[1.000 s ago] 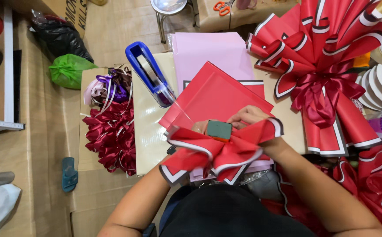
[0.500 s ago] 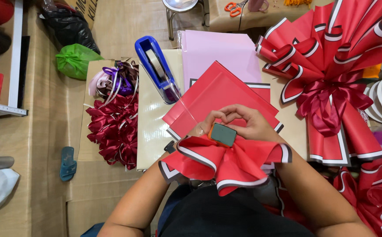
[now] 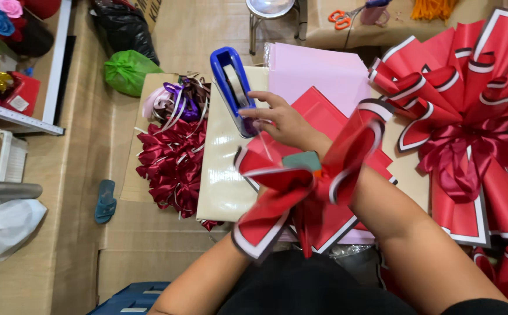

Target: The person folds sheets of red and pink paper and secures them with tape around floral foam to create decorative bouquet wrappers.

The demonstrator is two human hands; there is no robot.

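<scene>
Head view: right hand [image 3: 283, 119] reaches fingers spread to the blue tape dispenser [image 3: 233, 90], touching its near end. Left hand is hidden behind the red wrapping-paper fan [image 3: 300, 192] just below the dispenser (grip: can't tell). Paper looks light, crisp, crease-prone; best pinched at the gathered centre. Left of the dispenser, a cardboard tray [image 3: 149, 93] holds maroon ribbon bows [image 3: 175, 160].

A small work table [image 3: 222, 181] with a glossy tan top is seen beneath the right hand [image 3: 283, 119]. A blue tape dispenser [image 3: 232, 87] lies at its fingertips, pink sheets [image 3: 318, 73] just beyond, red sheets [image 3: 318, 111] under the wrist, and dark red ribbon bows [image 3: 172, 163] left of it.
</scene>
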